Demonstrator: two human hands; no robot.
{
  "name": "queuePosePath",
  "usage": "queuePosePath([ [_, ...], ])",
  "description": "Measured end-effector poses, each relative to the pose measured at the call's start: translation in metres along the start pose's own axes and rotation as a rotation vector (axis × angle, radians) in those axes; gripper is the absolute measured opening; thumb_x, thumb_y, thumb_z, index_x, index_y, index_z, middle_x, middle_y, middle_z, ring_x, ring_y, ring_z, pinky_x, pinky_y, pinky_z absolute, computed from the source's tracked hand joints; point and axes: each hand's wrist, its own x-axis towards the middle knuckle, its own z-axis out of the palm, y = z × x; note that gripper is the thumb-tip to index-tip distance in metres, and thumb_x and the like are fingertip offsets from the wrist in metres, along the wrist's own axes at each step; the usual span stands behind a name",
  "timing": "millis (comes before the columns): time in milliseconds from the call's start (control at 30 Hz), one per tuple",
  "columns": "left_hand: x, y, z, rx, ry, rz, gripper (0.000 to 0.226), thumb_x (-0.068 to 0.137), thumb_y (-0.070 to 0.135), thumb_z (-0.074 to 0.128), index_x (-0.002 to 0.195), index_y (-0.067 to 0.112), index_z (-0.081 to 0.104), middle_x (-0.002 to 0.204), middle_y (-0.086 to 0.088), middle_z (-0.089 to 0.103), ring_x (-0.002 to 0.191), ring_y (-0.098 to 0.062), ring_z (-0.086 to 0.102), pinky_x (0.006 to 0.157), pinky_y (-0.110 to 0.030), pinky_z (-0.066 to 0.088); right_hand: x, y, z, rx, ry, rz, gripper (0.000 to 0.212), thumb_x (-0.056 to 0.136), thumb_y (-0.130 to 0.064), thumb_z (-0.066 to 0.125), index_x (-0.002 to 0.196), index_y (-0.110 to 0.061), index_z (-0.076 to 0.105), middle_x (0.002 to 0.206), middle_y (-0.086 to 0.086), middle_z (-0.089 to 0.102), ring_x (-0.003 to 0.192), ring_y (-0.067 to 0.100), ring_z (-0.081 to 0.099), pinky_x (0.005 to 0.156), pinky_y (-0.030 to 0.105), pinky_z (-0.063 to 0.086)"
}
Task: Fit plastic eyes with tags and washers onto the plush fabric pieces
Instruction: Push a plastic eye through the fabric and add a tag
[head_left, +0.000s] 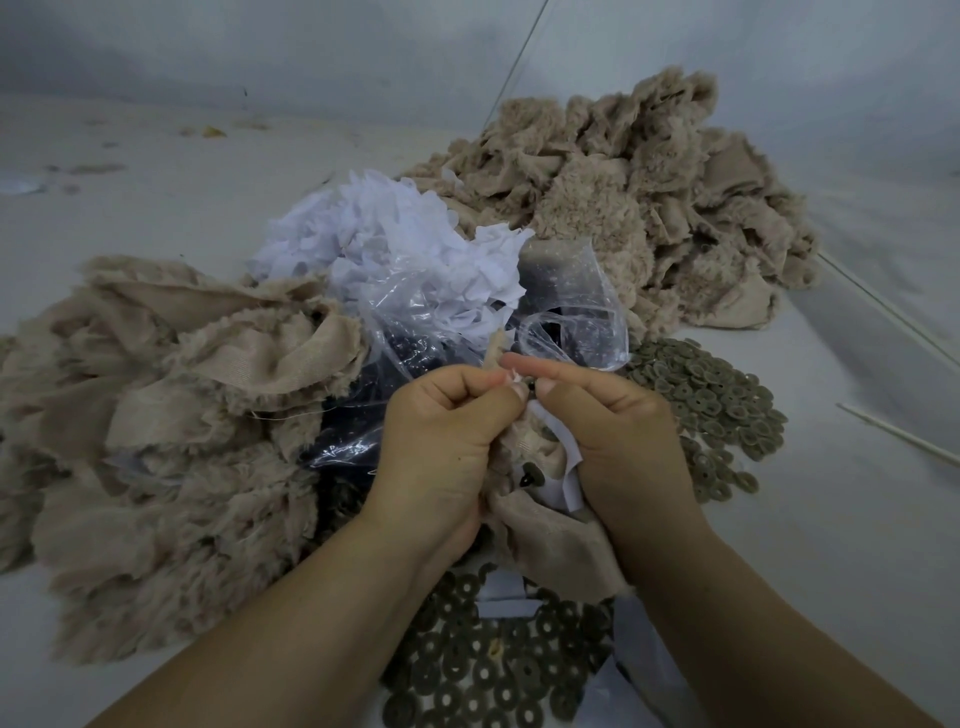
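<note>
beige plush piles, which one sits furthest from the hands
The plush pile at the back right, beyond the white tags. The left plush pile lies right beside the left hand.

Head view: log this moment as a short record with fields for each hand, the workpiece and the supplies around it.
left hand: left hand pinches the plush piece at its top edge
right hand: right hand pinches there too, grip close against the left
small dark part: at the fingertips, too small to identify
washers: washers heaped right of the hands; more below the wrists
white tags: white tags piled behind
plush piles: plush piles left and far right
</note>
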Motion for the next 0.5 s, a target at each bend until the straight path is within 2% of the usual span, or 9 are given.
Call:
queuePosePath([
  [67,-0.0006,-0.0016,0.0003,-0.012,0.006,-0.002,0.031,0.085,-0.005,0.065,0.059,0.011,0.070,0.061,-0.012,0.067,0.055,-0.018,0.064,0.053,-0.026,0.054,0.0010,0.0012,-0.0007,0.016,-0.009,0.017,0.022,0.097,-0.001,0.055,0.103,-0.005,0.076,0.099,0.009,0.077,0.092,0.015,0.074,0.080,0.028,0.061],
  [167,-0.0019,-0.0041,0.0012,-0.017,0.008,-0.002,0.030,0.086,-0.003,0.065,0.059,0.011,0.067,0.060,-0.010,0.065,0.055,-0.017,0.062,0.053,-0.025,0.053,0.0010,-0.0005,0.0002,0.058,-0.006,0.054,0.024,0.097,0.001,0.053,0.101,-0.004,0.076,0.094,0.015,0.077,0.067,0.005,0.072,0.058,0.016,0.057],
  [200,-0.0023,-0.0049,0.0018,-0.020,0.008,0.002,0.031,0.086,-0.003,0.064,0.059,0.012,0.067,0.060,-0.009,0.064,0.055,-0.017,0.061,0.053,-0.025,0.053,0.0010,-0.0007,0.0001,0.081,-0.005,0.069,0.025,0.096,0.001,0.053,0.100,-0.004,0.076,0.095,0.015,0.077,0.063,0.005,0.072,0.055,0.017,0.056],
  [233,-0.0025,-0.0055,0.0026,-0.022,0.008,0.007,0.032,0.086,-0.004,0.064,0.059,0.013,0.066,0.059,-0.009,0.064,0.055,-0.016,0.061,0.053,-0.024,0.053,0.0019,0.0004,-0.0005,0.088,-0.004,0.081,0.025,0.096,0.001,0.052,0.099,-0.006,0.076,0.097,0.014,0.077,0.070,0.015,0.074,0.059,0.024,0.060],
  [267,-0.0029,-0.0060,0.0031,-0.024,0.008,0.012,0.032,0.086,-0.004,0.064,0.059,0.014,0.066,0.059,-0.008,0.064,0.055,-0.015,0.061,0.052,-0.024,0.052,0.0028,0.0019,-0.0017,0.078,0.007,0.086,0.026,0.097,0.000,0.052,0.099,-0.008,0.076,0.098,0.011,0.077,0.084,0.032,0.074,0.067,0.038,0.063],
  [333,-0.0034,-0.0071,0.0039,-0.020,0.014,0.025,0.031,0.086,-0.004,0.064,0.060,0.013,0.066,0.060,-0.008,0.064,0.055,-0.015,0.062,0.052,-0.025,0.052,0.0041,0.0029,-0.0018,0.038,0.038,0.103,0.026,0.097,-0.003,0.052,0.100,-0.011,0.077,0.096,0.006,0.078,0.102,0.062,0.056,0.082,0.067,0.051],
  [367,-0.0034,-0.0074,0.0039,-0.017,0.016,0.032,0.029,0.086,-0.004,0.064,0.062,0.013,0.067,0.061,-0.008,0.065,0.056,-0.015,0.062,0.052,-0.025,0.053,0.0044,0.0026,-0.0014,0.030,0.040,0.118,0.027,0.097,-0.003,0.051,0.099,-0.012,0.077,0.094,0.005,0.078,0.103,0.070,0.048,0.083,0.075,0.044],
  [433,-0.0037,-0.0083,0.0041,-0.012,0.019,0.046,0.027,0.086,-0.004,0.064,0.064,0.012,0.067,0.062,-0.009,0.066,0.057,-0.015,0.063,0.053,-0.024,0.053,0.0046,0.0017,-0.0001,0.008,0.034,0.137,0.029,0.098,-0.003,0.049,0.098,-0.014,0.076,0.089,0.003,0.078,0.100,0.076,0.042,0.078,0.076,0.042],
  [500,-0.0036,-0.0091,0.0041,-0.008,0.021,0.058,0.028,0.086,-0.005,0.064,0.064,0.012,0.066,0.063,-0.008,0.066,0.057,-0.015,0.063,0.053,-0.024,0.052,0.0058,0.0015,0.0011,0.006,0.041,0.133,0.031,0.098,-0.003,0.049,0.096,-0.018,0.077,0.088,0.000,0.078,0.098,0.073,0.046,0.069,0.066,0.052],
])
